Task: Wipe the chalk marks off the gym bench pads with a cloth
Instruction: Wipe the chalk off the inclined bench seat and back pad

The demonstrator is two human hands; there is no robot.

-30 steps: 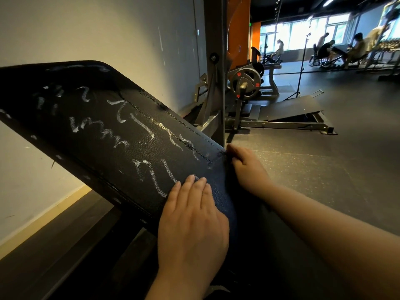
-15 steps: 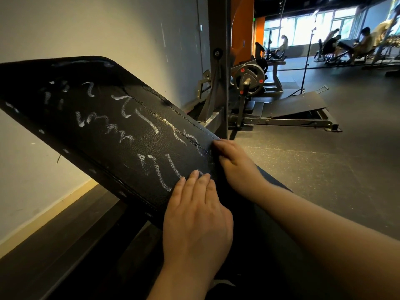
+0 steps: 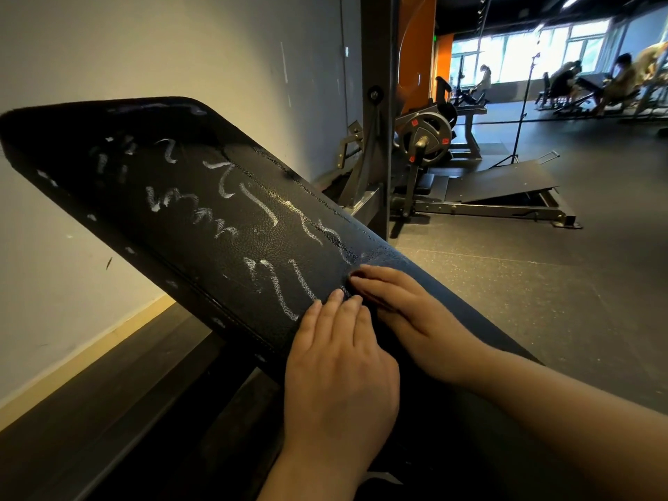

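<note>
Left hand (image 3: pixel 339 367) and right hand (image 3: pixel 408 309) are laid flat, fingers straight, pressed side by side on what looks like a dark cloth (image 3: pixel 437 283) at the tilted pad's (image 3: pixel 173 254) lower end. Chalk marks (image 3: pixel 260 207) are just above. Cloth is judged thin and limp, so flat-palm pressure is preferred over pinching.

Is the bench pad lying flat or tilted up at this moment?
Tilted up: the bench pad slopes upward from the left hand and right hand to its higher far end.

pad (image 3: pixel 217 247): black, grained, sitting inclined, top end rising at left | chalk (image 3: pixel 260 207): white squiggles running across most of pad, unwiped | cloth (image 3: pixel 394 262): dark blue, lying flat over pad's lower end
</note>
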